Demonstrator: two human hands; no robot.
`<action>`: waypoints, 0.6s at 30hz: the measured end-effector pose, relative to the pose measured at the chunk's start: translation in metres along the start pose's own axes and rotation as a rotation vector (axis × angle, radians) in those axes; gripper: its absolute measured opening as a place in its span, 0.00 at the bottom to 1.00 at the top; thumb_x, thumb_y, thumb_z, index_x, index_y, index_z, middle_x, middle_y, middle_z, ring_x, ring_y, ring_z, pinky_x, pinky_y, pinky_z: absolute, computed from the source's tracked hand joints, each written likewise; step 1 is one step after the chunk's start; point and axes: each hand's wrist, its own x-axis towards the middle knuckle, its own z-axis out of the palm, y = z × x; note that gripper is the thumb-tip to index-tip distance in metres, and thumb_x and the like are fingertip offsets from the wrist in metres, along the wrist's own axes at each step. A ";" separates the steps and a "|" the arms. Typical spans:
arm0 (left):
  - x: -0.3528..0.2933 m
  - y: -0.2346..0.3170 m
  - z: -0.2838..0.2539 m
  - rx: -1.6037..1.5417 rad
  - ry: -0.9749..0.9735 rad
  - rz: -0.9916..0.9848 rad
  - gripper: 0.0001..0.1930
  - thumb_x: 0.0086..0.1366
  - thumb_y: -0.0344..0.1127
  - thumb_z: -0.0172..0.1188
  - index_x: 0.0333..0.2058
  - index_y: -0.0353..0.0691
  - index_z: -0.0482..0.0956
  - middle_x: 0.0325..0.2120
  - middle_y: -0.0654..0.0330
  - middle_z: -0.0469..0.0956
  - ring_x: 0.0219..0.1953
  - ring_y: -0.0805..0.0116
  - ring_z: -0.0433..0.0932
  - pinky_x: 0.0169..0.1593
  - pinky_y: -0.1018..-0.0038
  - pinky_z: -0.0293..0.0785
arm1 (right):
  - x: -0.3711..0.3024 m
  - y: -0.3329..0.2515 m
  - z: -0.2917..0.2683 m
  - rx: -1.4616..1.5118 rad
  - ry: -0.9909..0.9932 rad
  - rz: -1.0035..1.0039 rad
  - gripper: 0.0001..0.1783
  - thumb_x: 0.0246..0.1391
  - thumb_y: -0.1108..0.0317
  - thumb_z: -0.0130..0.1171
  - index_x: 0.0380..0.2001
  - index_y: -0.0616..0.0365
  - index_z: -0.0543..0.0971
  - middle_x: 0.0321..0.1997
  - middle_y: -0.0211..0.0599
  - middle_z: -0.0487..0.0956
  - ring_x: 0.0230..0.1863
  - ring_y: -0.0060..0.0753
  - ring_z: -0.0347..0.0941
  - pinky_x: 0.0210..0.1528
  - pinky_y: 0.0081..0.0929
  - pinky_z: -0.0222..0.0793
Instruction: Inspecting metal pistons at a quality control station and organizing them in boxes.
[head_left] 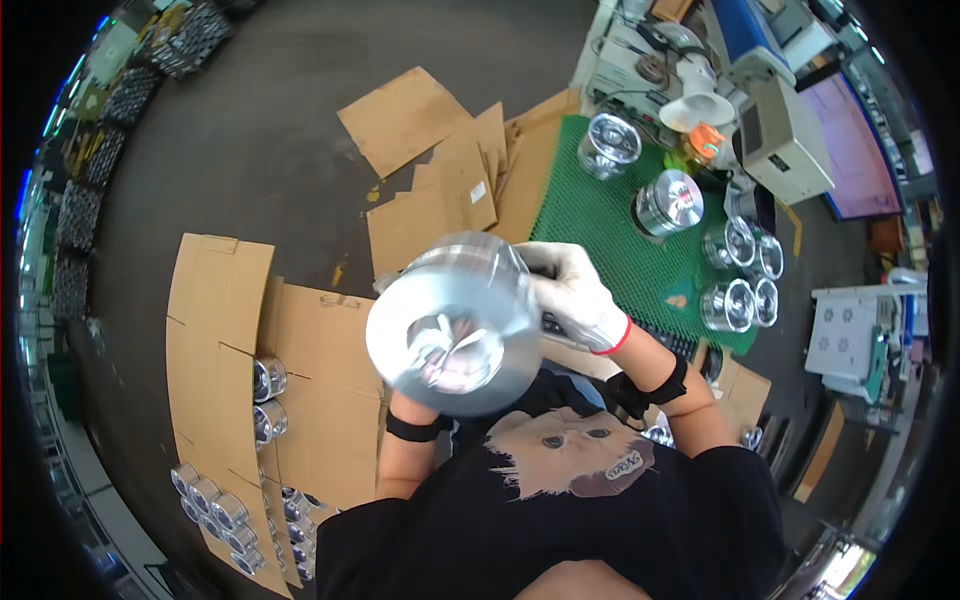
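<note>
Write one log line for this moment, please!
right hand: gloved, grips metal part | left hand: hidden under it | green mat: more parts

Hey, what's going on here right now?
A person holds a shiny round metal part up close with both hands. The gloved right hand grips its side; the left hand is hidden beneath it. More such parts sit on a green mat, and others lie on flattened cardboard on the floor.

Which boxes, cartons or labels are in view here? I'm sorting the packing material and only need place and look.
Flattened cardboard sheets: on the floor, top centre; plain brown, overlapping.
White label: on one of those sheets; small rectangle.
Open cardboard cartons: on the floor, left of the person; brown, flaps spread, shiny metal parts lying on them.
Cardboard pieces: right of the person; brown, partly hidden.
</note>
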 end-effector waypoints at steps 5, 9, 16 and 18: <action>0.032 -0.007 0.026 -0.245 -0.170 -0.136 0.26 0.60 0.40 0.60 0.53 0.33 0.67 0.48 0.54 0.73 0.49 0.60 0.74 0.55 0.61 0.70 | -0.008 0.046 -0.061 0.083 0.134 0.258 0.28 0.60 0.54 0.42 0.50 0.71 0.70 0.38 0.42 0.79 0.38 0.33 0.78 0.20 0.27 0.77; 0.034 -0.033 0.071 0.453 -0.186 -0.063 0.25 0.56 0.25 0.60 0.53 0.32 0.65 0.45 0.53 0.74 0.45 0.62 0.76 0.49 0.69 0.73 | -0.038 0.052 -0.088 0.855 -0.324 0.455 0.54 0.45 0.21 0.38 0.54 0.65 0.66 0.49 0.46 0.74 0.41 0.41 0.74 0.40 0.40 0.71; 0.059 -0.137 0.110 1.433 -1.313 0.665 0.15 0.38 0.34 0.61 0.30 0.43 0.79 0.33 0.57 0.75 0.32 0.57 0.74 0.39 0.63 0.73 | -0.099 0.146 -0.141 -0.903 0.249 -0.457 0.28 0.54 0.58 0.55 0.57 0.53 0.65 0.58 0.39 0.68 0.59 0.39 0.63 0.64 0.37 0.55; 0.065 -0.160 0.101 1.305 -1.218 0.352 0.14 0.45 0.35 0.62 0.35 0.43 0.80 0.42 0.54 0.74 0.37 0.55 0.75 0.43 0.64 0.72 | -0.134 0.143 -0.167 -1.075 0.389 -0.045 0.24 0.55 0.59 0.52 0.54 0.56 0.67 0.54 0.43 0.72 0.56 0.42 0.67 0.61 0.40 0.60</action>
